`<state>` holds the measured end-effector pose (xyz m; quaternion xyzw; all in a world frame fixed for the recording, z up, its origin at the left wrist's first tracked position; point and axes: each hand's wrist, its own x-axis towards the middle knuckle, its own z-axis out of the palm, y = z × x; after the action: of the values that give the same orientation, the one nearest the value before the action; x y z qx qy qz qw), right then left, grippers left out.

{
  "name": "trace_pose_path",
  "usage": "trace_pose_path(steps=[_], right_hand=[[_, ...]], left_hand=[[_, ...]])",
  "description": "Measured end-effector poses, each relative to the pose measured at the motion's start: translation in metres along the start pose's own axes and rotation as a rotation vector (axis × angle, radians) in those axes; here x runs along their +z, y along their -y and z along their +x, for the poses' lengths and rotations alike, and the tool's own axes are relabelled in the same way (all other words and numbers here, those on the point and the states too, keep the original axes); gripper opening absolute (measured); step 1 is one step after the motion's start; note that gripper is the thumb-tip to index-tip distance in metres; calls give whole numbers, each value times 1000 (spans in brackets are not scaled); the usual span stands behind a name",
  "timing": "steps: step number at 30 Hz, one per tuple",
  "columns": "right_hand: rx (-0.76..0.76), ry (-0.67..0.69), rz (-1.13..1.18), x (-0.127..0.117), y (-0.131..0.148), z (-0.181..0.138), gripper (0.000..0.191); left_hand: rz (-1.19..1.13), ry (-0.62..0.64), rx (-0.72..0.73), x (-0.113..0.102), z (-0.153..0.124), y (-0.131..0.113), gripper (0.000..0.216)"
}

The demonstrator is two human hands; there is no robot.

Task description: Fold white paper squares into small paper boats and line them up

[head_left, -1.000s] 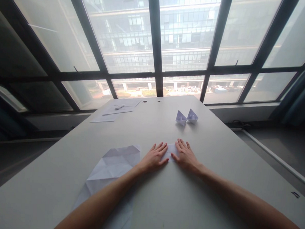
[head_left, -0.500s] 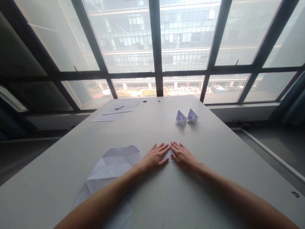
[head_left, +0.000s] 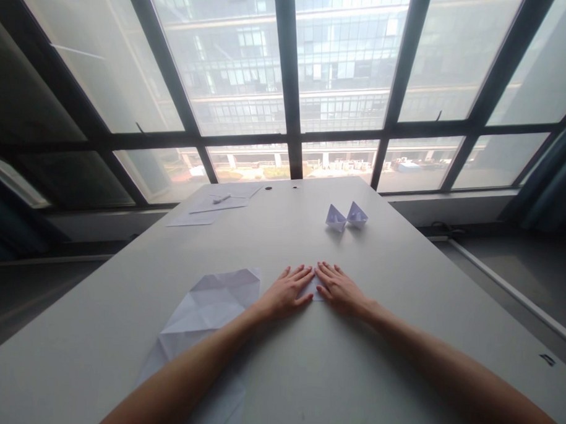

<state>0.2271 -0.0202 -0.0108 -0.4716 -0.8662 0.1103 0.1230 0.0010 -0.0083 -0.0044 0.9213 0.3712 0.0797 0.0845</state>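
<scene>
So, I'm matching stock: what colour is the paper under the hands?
The paper is white, clearest in the head view.

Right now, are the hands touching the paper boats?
No, the left hand and the right hand lie on a piece of white paper, while the paper boats stand apart from them, farther across the table.

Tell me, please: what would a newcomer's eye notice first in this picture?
Probably the bright, dark-framed windows across the top. Then, perhaps, the two folded paper shapes standing on the table, beyond the right hand, which rests beside the left hand on a small paper.
</scene>
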Motion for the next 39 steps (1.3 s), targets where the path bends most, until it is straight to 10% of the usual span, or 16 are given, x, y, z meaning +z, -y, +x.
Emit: trace_pose_path(steps=[39], right_hand=[[-111, 18, 41, -4, 0, -3, 67]], left_hand=[[8, -6, 50, -2, 0, -3, 71]])
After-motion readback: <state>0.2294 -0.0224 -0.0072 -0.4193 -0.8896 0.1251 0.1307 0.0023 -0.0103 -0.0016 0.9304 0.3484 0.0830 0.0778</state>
